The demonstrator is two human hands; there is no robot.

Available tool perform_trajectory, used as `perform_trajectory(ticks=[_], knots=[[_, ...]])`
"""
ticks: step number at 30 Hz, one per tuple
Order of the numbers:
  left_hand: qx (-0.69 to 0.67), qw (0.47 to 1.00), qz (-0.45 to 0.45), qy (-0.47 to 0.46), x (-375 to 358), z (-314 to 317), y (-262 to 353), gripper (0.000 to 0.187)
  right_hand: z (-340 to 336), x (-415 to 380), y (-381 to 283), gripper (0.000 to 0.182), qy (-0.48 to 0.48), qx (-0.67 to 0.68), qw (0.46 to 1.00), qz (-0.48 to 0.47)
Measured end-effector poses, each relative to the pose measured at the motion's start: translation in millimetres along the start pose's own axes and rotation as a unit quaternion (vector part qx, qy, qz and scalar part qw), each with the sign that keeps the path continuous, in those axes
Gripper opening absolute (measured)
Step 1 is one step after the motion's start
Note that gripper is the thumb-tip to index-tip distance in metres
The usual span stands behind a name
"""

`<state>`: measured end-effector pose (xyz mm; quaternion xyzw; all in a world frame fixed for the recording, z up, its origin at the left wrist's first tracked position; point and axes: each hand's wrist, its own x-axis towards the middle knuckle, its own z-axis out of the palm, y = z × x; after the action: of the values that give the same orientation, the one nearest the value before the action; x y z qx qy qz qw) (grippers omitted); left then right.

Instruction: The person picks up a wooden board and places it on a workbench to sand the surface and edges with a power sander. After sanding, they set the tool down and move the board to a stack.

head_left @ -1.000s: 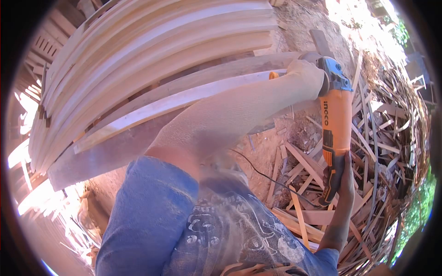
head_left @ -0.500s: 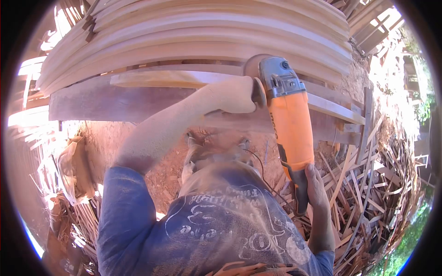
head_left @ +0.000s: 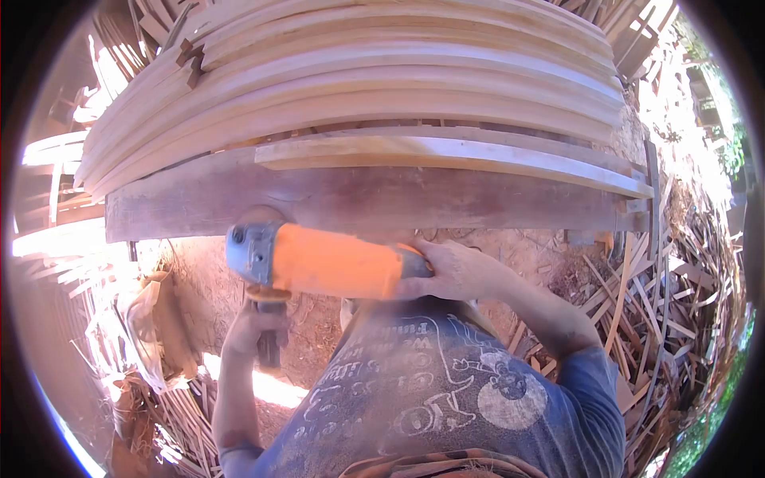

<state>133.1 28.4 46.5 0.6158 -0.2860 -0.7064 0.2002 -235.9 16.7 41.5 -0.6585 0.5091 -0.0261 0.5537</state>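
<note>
An orange angle grinder [head_left: 339, 261] lies crosswise in front of my body, its grey head toward the left. My right hand [head_left: 458, 271] is wrapped round the black rear end of its body. With my left hand [head_left: 253, 328] I grip the dark side handle [head_left: 269, 346], which points down from the head. The round disc [head_left: 261, 213] sits on the far side of the head and overlaps the near edge of a dark bench [head_left: 382, 199]. Along that bench rests a long pale wooden strip [head_left: 454, 151], apart from both hands.
Behind the strip, many long pale wooden pieces [head_left: 382, 76] are lined up side by side. Heaps of thin wood offcuts [head_left: 637, 319] cover the ground at the right, with more at the lower left. A crumpled pale bag [head_left: 151, 327] stands at the left.
The grinder has swung from upright at the right, over the strip, to crosswise at the left near the bench edge. Both hands moved with it, and my left arm no longer crosses the strip.
</note>
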Motion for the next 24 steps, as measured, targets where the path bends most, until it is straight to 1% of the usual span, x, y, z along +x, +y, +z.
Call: perform_trajectory(ticks=[1,3,4,5,6,8,9,11,13,16,17,18,19,20,22,24], knots=[[-0.067,0.997,-0.03,-0.004,-13.0,-22.6,-20.9,0.041,11.3,21.5,-1.9,0.075,0.007,-0.031,0.999,-0.022],[-0.16,0.986,-0.035,0.03,-30.8,-49.8,-66.4,0.039,39.7,62.7,8.1,0.072,0.014,-0.094,0.993,-0.069],[-0.164,0.981,-0.02,0.103,-36.8,-47.9,-80.2,0.034,35.2,67.6,6.3,0.069,0.021,-0.155,0.983,-0.095],[-0.165,0.971,-0.007,0.175,-38.4,-42.2,-90.7,0.029,20.3,66.1,-1.5,0.068,0.052,-0.165,0.982,-0.078],[-0.135,0.967,-0.009,0.214,-35.8,-45.7,-100.4,0.025,5.3,62.3,-3.7,0.067,0.079,-0.173,0.98,-0.057],[-0.058,0.967,-0.024,0.249,-23.2,-68.3,-126.9,0.022,-26.8,59.2,27.1,0.067,0.24,-0.25,0.938,-0.006],[-0.023,0.963,-0.028,0.266,-14.8,-80.4,-141.8,0.021,-49.2,53.5,36.1,0.067,0.344,-0.351,0.87,-0.046],[-0.024,0.956,-0.084,0.28,0.8,-110.0,-176.5,0.015,-89.5,43.1,62.4,0.07,0.35,-0.394,0.849,0.029],[-0.026,0.943,-0.154,0.294,20.7,-139.5,-215.5,0.011,-107.3,49.5,112.3,0.064,0.268,-0.412,0.866,0.099],[-0.047,0.932,-0.198,0.301,30.4,-166.4,-272.4,0.006,-119.1,56.8,108.6,0.054,0.166,-0.433,0.873,0.151],[-0.031,0.929,-0.214,0.3,28.8,-172.4,-290.4,0.006,-115.1,52.0,111.2,0.049,0.169,-0.456,0.868,0.104],[-0.04,0.924,-0.228,0.306,15.9,-164.8,-292.2,0.012,-105.0,44.7,116.5,0.044,0.17,-0.48,0.859,0.054],[0.042,0.924,-0.248,0.29,7.1,-161.1,-294.3,0.015,-102.0,40.4,117.2,0.041,0.171,-0.504,0.847,0.007],[-0.018,0.913,-0.26,0.313,5.6,-158.1,-304.3,0.007,-102.2,42.8,106.9,0.04,0.163,-0.491,0.855,0.016],[-0.043,0.904,-0.277,0.322,-1.2,-153.4,-317.5,0.007,-87.6,62.0,75.9,0.038,0.148,-0.455,0.877,0.044],[-0.037,0.905,-0.284,0.315,-3.6,-151.1,-324.1,0.006,-77.8,103.7,63.6,0.043,0.131,-0.454,0.881,0.024]])
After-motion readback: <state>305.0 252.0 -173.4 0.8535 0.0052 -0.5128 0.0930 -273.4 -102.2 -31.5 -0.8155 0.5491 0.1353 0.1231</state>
